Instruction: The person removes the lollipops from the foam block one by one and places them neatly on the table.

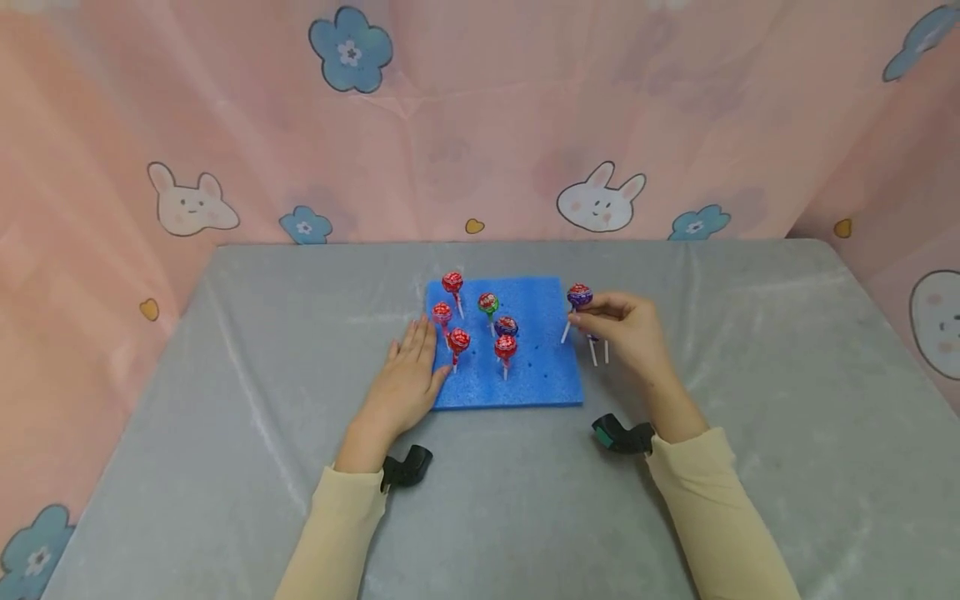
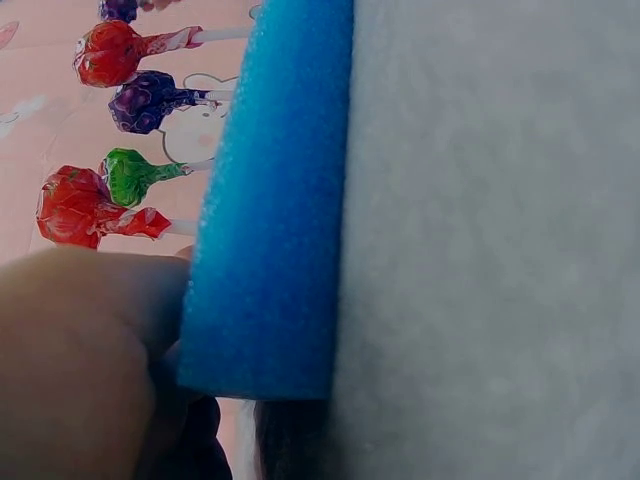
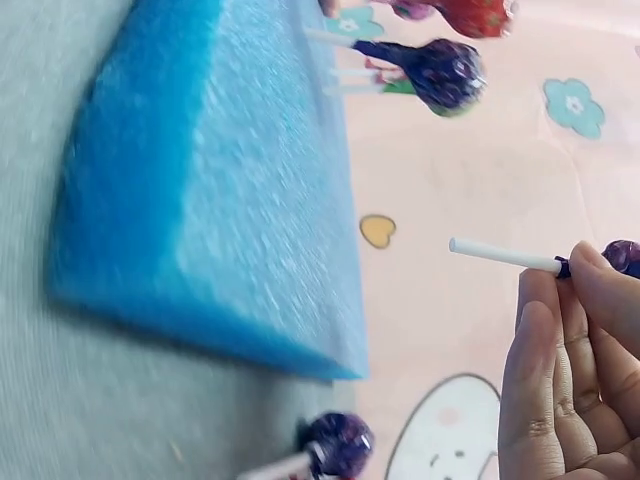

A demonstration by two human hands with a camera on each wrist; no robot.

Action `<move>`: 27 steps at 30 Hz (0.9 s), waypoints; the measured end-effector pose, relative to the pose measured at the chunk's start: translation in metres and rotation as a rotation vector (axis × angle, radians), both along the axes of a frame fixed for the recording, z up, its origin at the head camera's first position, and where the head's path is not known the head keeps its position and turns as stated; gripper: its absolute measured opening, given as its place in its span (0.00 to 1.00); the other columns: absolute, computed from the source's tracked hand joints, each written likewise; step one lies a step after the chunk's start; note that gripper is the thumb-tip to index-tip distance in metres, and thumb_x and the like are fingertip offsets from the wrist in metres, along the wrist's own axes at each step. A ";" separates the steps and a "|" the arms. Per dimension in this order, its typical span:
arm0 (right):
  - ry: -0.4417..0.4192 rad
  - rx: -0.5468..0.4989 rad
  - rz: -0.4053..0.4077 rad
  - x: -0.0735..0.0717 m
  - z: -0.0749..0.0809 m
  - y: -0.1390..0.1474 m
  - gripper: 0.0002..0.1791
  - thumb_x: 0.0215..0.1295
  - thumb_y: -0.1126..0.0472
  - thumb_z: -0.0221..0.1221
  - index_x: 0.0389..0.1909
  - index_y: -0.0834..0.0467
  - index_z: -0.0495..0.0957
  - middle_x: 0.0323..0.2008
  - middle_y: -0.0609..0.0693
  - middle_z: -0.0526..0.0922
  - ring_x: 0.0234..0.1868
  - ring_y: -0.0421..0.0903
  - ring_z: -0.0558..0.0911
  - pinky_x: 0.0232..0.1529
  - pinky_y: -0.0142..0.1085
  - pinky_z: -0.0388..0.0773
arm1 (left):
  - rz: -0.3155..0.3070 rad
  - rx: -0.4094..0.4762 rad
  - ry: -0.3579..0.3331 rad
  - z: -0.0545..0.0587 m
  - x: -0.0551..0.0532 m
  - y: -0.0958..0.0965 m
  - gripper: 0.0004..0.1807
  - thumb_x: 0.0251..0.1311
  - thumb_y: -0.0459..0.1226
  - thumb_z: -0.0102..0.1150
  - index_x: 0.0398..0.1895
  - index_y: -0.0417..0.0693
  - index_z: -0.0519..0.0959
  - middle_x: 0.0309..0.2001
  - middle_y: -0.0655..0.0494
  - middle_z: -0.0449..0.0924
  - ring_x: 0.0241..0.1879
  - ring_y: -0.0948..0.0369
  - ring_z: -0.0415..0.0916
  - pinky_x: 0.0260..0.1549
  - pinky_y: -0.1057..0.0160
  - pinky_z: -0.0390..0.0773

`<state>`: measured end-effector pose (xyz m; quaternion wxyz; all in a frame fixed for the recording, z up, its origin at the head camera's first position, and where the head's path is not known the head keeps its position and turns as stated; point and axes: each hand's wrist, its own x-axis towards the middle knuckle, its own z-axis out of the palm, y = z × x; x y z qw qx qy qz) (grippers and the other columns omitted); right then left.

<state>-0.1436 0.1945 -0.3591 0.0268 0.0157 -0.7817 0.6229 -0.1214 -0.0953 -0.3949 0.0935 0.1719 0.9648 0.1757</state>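
Note:
A purple-wrapped lollipop (image 1: 580, 294) is pinched between the thumb and fingers of my right hand (image 1: 628, 335), just off the right edge of a blue foam block (image 1: 543, 371). Its bare white stick (image 3: 503, 254) points away from the fingertips in the right wrist view. My left hand (image 1: 401, 385) rests against the block's left side, fingers straight, thumb at the front part of that edge. Several lollipops stand in the foam: red ones (image 1: 506, 346) at the left and middle, a green-and-red one (image 1: 488, 302) and a purple one (image 1: 507, 326). Small holes dot the foam's right part.
Beneath my right hand, more lollipops lie on the grey cloth, partly hidden; one purple head (image 3: 340, 445) shows in the right wrist view. The grey-covered table (image 1: 225, 433) spreads around the block. A pink patterned curtain (image 1: 480, 125) hangs behind.

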 end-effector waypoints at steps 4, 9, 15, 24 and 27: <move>-0.010 -0.003 -0.044 0.004 0.001 0.008 0.10 0.56 0.68 0.66 0.34 0.71 0.79 0.27 0.38 0.83 0.29 0.36 0.82 0.34 0.27 0.79 | 0.000 0.001 0.001 -0.001 0.001 -0.001 0.36 0.72 0.49 0.38 0.73 0.36 0.42 0.74 0.44 0.36 0.73 0.51 0.32 0.67 0.48 0.39; -0.011 -0.029 -0.074 0.004 0.002 0.018 0.03 0.55 0.69 0.66 0.28 0.60 0.81 0.25 0.38 0.83 0.26 0.35 0.81 0.31 0.26 0.79 | -0.001 0.005 -0.003 -0.002 0.001 0.000 0.37 0.72 0.49 0.38 0.73 0.36 0.42 0.74 0.44 0.36 0.73 0.51 0.32 0.67 0.48 0.39; -0.005 -0.135 -0.067 0.001 0.001 0.029 0.02 0.56 0.71 0.64 0.29 0.62 0.83 0.24 0.41 0.84 0.25 0.37 0.83 0.32 0.27 0.79 | 0.001 0.019 -0.007 -0.001 0.000 -0.001 0.36 0.73 0.48 0.37 0.73 0.35 0.42 0.74 0.44 0.34 0.73 0.50 0.31 0.68 0.48 0.38; -0.021 -0.272 -0.073 -0.001 -0.003 0.045 0.04 0.56 0.73 0.63 0.28 0.62 0.83 0.25 0.44 0.84 0.25 0.38 0.83 0.32 0.28 0.80 | -0.009 0.023 -0.003 0.000 0.000 -0.001 0.36 0.73 0.47 0.38 0.73 0.34 0.42 0.74 0.43 0.34 0.73 0.50 0.31 0.67 0.47 0.39; -0.023 -0.291 -0.075 -0.001 -0.006 0.052 0.09 0.56 0.76 0.61 0.26 0.59 0.83 0.25 0.45 0.84 0.25 0.39 0.83 0.32 0.29 0.80 | -0.007 0.024 -0.005 0.000 0.001 -0.001 0.36 0.73 0.47 0.38 0.73 0.34 0.42 0.74 0.43 0.34 0.73 0.50 0.31 0.67 0.47 0.39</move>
